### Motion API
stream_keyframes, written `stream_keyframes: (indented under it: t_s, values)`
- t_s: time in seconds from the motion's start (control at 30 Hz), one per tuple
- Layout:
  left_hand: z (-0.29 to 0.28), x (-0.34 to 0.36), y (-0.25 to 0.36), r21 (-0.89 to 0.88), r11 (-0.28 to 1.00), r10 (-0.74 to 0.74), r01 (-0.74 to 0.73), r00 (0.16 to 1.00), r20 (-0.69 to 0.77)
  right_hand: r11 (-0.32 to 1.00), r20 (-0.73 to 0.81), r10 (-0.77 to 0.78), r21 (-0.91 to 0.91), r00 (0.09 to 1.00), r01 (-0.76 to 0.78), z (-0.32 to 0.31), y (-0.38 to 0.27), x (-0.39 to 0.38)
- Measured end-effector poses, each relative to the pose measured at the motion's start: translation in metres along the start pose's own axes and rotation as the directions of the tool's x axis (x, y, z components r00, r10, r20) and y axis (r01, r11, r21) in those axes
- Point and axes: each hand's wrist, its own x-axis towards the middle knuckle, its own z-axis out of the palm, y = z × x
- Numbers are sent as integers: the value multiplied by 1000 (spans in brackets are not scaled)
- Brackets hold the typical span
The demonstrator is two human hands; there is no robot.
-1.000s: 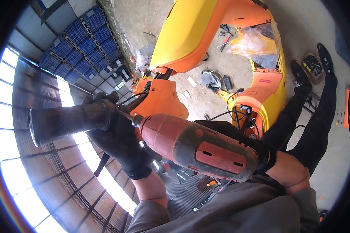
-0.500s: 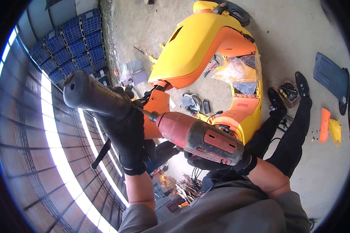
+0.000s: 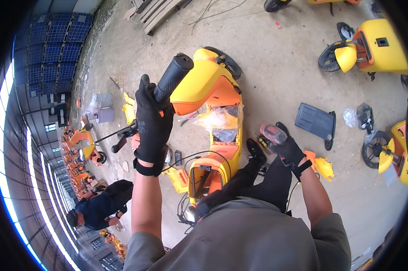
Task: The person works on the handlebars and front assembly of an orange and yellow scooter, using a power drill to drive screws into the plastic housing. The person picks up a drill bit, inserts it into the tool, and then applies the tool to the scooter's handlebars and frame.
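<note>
My left hand (image 3: 153,124), in a black glove, is wrapped about the lower end of a black, textured handlebar grip (image 3: 173,77), one digit pointing up beside it. The handlebar sticks up in front of a yellow and orange electric scooter (image 3: 199,86) with body panels opened. Off to the right, my gloved right hand (image 3: 289,150) is closed round a red and black power driver (image 3: 273,134), held low near my legs and away from the handlebar. The driver's tip is hard to make out. Clear plastic wrap (image 3: 219,118) lies in the scooter's middle.
Loose yellow and orange panels (image 3: 323,168) and a dark grey bin (image 3: 315,121) lie on the right. More scooters (image 3: 384,47) stand beyond. A co-worker (image 3: 100,205) bends at the lower left. Cables (image 3: 183,212) trail beside the scooter; blue crates (image 3: 54,49) are stacked far left.
The driver has gone from beside the handlebar down to the right with my right hand. My left hand stays at the grip. The view has shifted, showing more floor and scooters.
</note>
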Motion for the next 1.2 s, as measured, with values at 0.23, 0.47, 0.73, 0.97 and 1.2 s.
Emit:
stream_keyframes:
  t_s: [0.23,0.47,0.73,0.97,1.2]
  values:
    - [18,-17,-3,-120,987,-116,108,991,-61,559,-355,681,-313,641,-768,-128,194,-124]
    - [4,-88,49,-478,877,-100,40,990,-101,580,-318,815,463,485,-670,-81,215,-198]
    - [38,-82,4,-829,-503,-329,243,834,444,555,-303,801,700,517,-450,-49,139,-227]
    - [12,-38,-21,-638,-761,-316,120,790,525,696,-434,559,709,707,-114,-78,151,-176]
    - [26,-22,-44,-834,-437,-289,337,825,485,674,-434,687,679,582,-289,-47,185,-166]
